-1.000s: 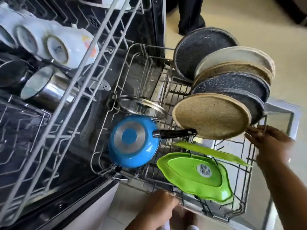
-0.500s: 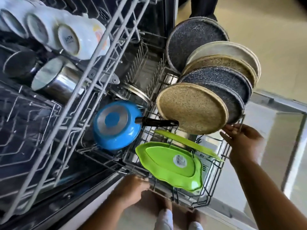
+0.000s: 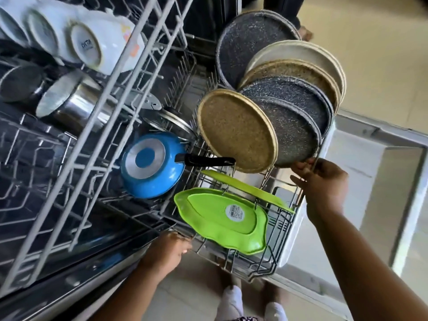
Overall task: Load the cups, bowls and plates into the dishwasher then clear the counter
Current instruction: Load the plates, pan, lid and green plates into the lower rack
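At about 10 o'clock the upper rack (image 3: pixel 97 126) of white coated wire carries glossy white mugs (image 3: pixel 92 40) on their sides, bases toward the camera, and beneath them a brushed steel pot (image 3: pixel 69 103) with a dull grey base. At the centre of the frame the lower rack (image 3: pixel 281 237), grey wire, stands partly out over the open door (image 3: pixel 382 144). Its long axis runs from 5 o'clock up toward 11 o'clock, into the dark tub, and that is the line a push would have to follow.

The left hand (image 3: pixel 165 251), at 6 o'clock, has its fingers curled over the rack's near front corner. The right hand (image 3: pixel 322 179), at 3 o'clock, has its fingers closed round the wire of the rack's right front edge, just under the plates. Both hands sit on the outer end, so the rack's body lies away from them toward 11 o'clock; neither is clearly nearer.

In the rack, a blue frying pan (image 3: pixel 152 165) lies bottom up, with a smooth enamel rim, a steel disc base and a black handle pointing to 3 o'clock. Behind it leans a glass lid (image 3: pixel 173 121). Two bright green plastic leaf-shaped trays (image 3: pixel 222 218) stand at 5 o'clock. The round plates (image 3: pixel 238 130) stand on edge in a row, speckled tan, charcoal and cream, matt and grainy, leaning toward 9 o'clock
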